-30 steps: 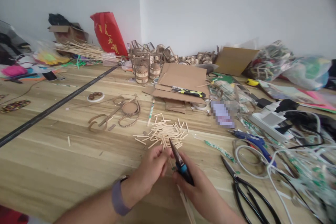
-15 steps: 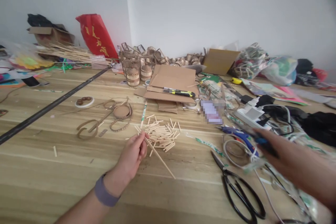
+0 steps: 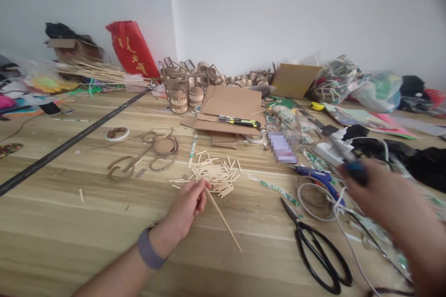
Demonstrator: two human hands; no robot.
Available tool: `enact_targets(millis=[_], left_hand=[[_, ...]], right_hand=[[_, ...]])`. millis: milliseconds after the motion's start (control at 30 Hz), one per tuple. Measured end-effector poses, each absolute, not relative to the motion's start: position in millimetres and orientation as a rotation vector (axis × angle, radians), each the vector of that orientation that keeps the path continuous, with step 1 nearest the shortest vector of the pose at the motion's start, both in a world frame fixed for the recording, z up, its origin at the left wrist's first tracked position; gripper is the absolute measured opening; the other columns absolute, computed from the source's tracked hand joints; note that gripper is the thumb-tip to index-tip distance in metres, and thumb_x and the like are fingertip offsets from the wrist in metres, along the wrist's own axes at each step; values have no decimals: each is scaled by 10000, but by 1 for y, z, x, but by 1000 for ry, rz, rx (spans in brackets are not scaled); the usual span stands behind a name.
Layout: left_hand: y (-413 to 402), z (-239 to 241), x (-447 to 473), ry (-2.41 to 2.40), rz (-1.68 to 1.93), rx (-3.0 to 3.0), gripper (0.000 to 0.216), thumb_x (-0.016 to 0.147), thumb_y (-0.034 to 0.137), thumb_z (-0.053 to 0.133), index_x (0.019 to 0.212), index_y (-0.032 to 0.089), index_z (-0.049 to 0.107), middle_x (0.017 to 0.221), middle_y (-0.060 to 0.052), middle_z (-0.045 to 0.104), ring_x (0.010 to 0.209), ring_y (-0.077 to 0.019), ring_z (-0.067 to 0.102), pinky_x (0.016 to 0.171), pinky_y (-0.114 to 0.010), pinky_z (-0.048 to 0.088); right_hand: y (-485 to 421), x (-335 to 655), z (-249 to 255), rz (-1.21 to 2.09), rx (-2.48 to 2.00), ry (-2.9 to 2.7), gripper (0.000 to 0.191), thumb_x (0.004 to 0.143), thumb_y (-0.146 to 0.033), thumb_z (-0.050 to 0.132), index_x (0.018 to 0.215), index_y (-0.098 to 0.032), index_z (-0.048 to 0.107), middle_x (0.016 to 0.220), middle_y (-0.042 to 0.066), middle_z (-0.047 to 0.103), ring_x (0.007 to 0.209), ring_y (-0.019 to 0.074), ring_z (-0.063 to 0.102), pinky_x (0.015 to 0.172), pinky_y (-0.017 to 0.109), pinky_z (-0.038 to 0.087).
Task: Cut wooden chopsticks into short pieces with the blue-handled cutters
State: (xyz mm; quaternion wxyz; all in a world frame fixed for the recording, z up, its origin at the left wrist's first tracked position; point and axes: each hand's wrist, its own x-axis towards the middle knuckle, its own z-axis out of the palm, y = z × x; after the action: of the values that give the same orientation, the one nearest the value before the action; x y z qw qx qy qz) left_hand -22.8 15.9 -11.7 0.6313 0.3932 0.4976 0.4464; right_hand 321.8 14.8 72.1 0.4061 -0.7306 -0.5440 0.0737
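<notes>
My left hand (image 3: pixel 190 202), with a grey band on the wrist, pinches a thin wooden stick (image 3: pixel 225 222) that slants down to the right. Just beyond the fingers lies a pile of short cut stick pieces (image 3: pixel 218 171). Over on the right, my right hand (image 3: pixel 383 199) is closed around a tool with a dark blue handle (image 3: pixel 356 172) and a greyish tip; motion blur hides its kind. Below that hand are a blue glue gun (image 3: pixel 318 177) and a roll of tape (image 3: pixel 315 202). Black-handled scissors (image 3: pixel 317 250) lie between the two hands, nearer the right.
Cardboard sheets (image 3: pixel 232 102) with a utility knife (image 3: pixel 240 121) on top lie beyond the pile. Small stick-sided buckets (image 3: pixel 179 102) stand behind. A power strip (image 3: pixel 329 153) with cables sits at right. A dark bar (image 3: pixel 76 134) crosses the left side.
The left hand has shifted a little right with the stick, whose lower end now points further down. The right hand has turned, still gripping the blue-handled tool. The view has swung slightly.
</notes>
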Motion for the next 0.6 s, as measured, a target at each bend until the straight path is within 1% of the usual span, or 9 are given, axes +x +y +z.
enact_targets(millis=[33, 67, 133, 200, 300, 400, 500, 600], left_hand=[[15, -12, -22, 1139, 1021, 915, 478, 753, 641, 569, 795, 165, 560, 421, 87, 387, 405, -77, 265, 422, -209, 182], [14, -12, -22, 1140, 1022, 924, 471, 755, 635, 568, 795, 166, 559, 428, 86, 391, 409, -78, 270, 425, -209, 191], [13, -12, -21, 1142, 1024, 927, 454, 757, 620, 572, 796, 167, 560, 443, 84, 397, 419, -79, 287, 427, -205, 199], [12, -13, -20, 1155, 1023, 910, 458, 745, 622, 581, 795, 167, 560, 462, 85, 395, 425, -78, 304, 421, -201, 197], [11, -14, -19, 1162, 1024, 886, 498, 718, 652, 586, 806, 163, 561, 517, 82, 406, 432, -72, 326, 409, -202, 193], [12, -16, -18, 1154, 1009, 916, 541, 717, 683, 566, 846, 158, 564, 527, 78, 404, 435, -81, 334, 407, -212, 191], [12, -16, -17, 1202, 1036, 992, 549, 769, 696, 511, 910, 166, 549, 483, 92, 362, 434, -90, 291, 429, -220, 195], [9, -6, -20, 1238, 1157, 998, 524, 818, 699, 460, 875, 184, 535, 499, 88, 344, 443, -87, 259, 442, -227, 207]], right_hand=[[10, 286, 70, 231, -1881, -1523, 177, 633, -242, 750, 573, -282, 588, 433, -43, 514, 376, 142, 394, 469, 286, 256], [4, 253, 66, 379, -1833, -1713, 132, 668, -276, 722, 603, -269, 606, 513, -20, 597, 441, 165, 482, 491, 285, 304], [-7, 197, 52, 721, -1682, -2042, 153, 764, -327, 627, 636, -246, 607, 589, -3, 647, 533, 183, 553, 513, 272, 340], [-15, 163, 36, 889, -1570, -2183, 120, 795, -299, 590, 702, -230, 622, 653, 4, 671, 585, 176, 564, 529, 254, 334], [-20, 146, 19, 870, -1593, -2254, 100, 796, -225, 558, 703, -210, 593, 664, 13, 658, 585, 163, 534, 538, 246, 311], [-15, 149, 13, 886, -1584, -2253, 116, 804, -183, 501, 714, -205, 570, 679, 21, 656, 608, 169, 537, 560, 246, 328], [-5, 156, 10, 856, -1635, -2202, 155, 835, -219, 467, 702, -207, 546, 667, 26, 646, 610, 179, 543, 565, 254, 337], [5, 162, 2, 773, -1679, -2118, 216, 862, -291, 458, 677, -213, 536, 623, 14, 620, 578, 177, 525, 544, 258, 328]])
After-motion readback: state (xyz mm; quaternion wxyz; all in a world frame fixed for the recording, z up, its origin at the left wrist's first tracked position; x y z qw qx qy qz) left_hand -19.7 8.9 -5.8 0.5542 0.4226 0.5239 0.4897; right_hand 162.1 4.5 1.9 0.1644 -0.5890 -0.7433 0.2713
